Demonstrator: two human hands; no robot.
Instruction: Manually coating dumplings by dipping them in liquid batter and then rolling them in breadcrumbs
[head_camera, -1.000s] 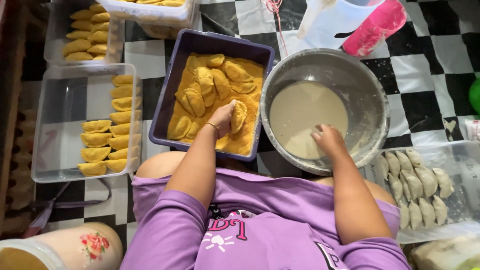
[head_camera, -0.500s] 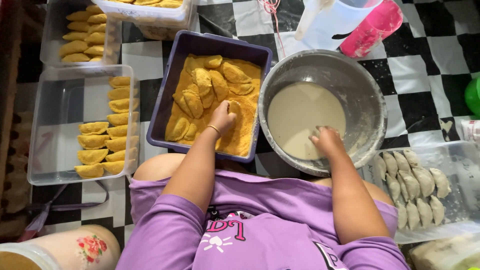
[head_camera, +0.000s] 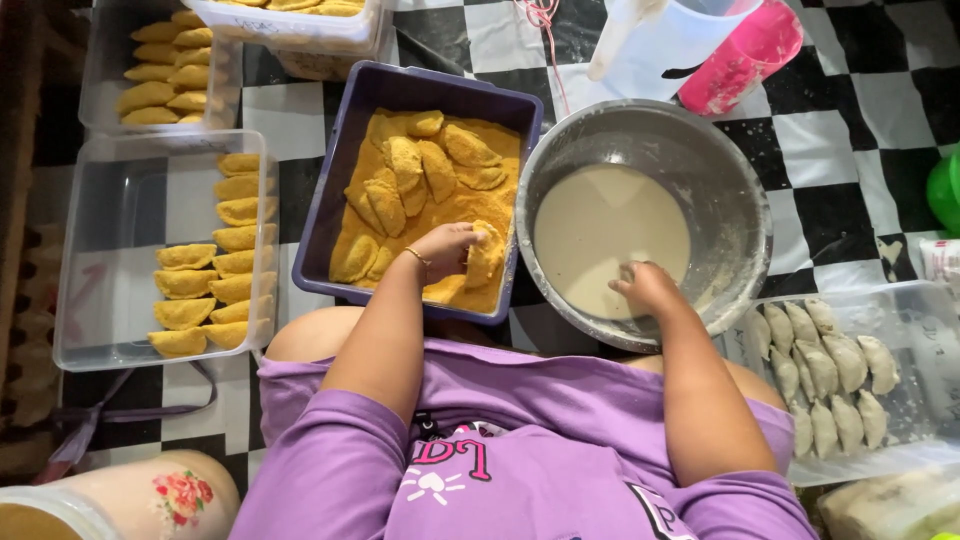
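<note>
left hand (head_camera: 447, 247) on crumbed pastry (head_camera: 483, 257), purple tray (head_camera: 420, 92)

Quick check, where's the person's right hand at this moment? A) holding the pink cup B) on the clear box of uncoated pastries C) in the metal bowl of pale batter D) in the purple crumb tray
C: the right hand dips into the pale batter at the near edge of the metal bowl, while the left hand holds a crumbed pastry in the purple tray.

A crumb-coated, half-moon pastry (head_camera: 483, 258) stands on edge in the purple tray's (head_camera: 330, 190) orange crumbs; pale batter (head_camera: 600, 225) fills the steel bowl (head_camera: 735, 190).
</note>
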